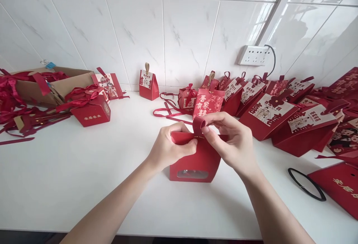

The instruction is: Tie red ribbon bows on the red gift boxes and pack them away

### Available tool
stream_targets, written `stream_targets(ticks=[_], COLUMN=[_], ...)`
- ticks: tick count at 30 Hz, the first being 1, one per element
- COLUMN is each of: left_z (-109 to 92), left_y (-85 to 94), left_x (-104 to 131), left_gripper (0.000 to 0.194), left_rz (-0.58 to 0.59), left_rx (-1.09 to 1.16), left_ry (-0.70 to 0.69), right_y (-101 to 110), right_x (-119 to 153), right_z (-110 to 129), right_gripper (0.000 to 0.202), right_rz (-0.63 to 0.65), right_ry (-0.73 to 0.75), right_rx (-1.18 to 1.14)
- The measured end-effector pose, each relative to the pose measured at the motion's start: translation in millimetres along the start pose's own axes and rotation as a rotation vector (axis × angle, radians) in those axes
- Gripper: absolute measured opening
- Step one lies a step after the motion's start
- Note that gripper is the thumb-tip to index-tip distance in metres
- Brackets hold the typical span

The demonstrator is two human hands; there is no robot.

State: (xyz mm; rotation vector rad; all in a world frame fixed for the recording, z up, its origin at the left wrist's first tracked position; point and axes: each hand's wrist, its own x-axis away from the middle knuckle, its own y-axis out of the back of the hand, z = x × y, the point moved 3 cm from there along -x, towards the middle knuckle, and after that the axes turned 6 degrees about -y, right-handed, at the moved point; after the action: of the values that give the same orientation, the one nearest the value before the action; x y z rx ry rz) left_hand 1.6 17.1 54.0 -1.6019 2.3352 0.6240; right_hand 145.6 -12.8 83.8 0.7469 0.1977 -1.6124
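Observation:
A red gift box (195, 162) with a small clear window low on its front stands upright on the white table. My left hand (175, 145) pinches its top edge from the left, thumb on the near face. With thumb and fingers, my right hand (232, 137) grips the dark red ribbon loop (198, 124) that rises from the middle of the box's top. The far side of the box is hidden from me. Just behind it stands a red box with printed characters (208, 102).
Several finished-looking red boxes (268, 113) crowd the right side. A cardboard box (69, 81) with red ribbons stands at the left, a red box (92, 111) near it. A black hair band (306, 184) lies at right; a power socket (253, 55) is on the tiled wall.

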Motion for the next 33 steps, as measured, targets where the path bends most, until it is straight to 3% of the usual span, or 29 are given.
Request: stream_targets(ticks=[3,7,13,22,25,30,33], left_z=[0,0,0,1,1,0,-1], left_y=[-0.3,-0.1,-3.1,-3.4,-2.4,-1.7,-1.4], left_x=[0,2,4,2,2,2,2], left_gripper=[0.014,0.011,0.020,0.028,0.029,0.029,0.029], left_rz=[0.014,0.008,0.002,-0.029,-0.034,-0.010,-0.008], left_rx=[0.040,0.038,0.192,0.075,0.056,0.062,0.040], left_ry=[0.022,0.047,0.094,0.030,0.029,0.027,0.011], right_y=[-1,-4,-7,-9,-6,4,9], right_x=[1,1,1,-2,-4,-6,-6], right_z=[1,-5,-14,-18,-17,-13,-14], right_gripper=[0.022,0.009,0.014,0.021,0.020,0.016,0.018], right_rz=[0.038,-0.014,-0.036,-0.021,0.069,0.430,0.475], right_ry=[0.012,-0.050,-0.154,-0.219,-0.249,-0.198,-0.162], right_rx=[0.005,-0.044,-0.137,-0.275,-0.281,-0.162,-0.060])
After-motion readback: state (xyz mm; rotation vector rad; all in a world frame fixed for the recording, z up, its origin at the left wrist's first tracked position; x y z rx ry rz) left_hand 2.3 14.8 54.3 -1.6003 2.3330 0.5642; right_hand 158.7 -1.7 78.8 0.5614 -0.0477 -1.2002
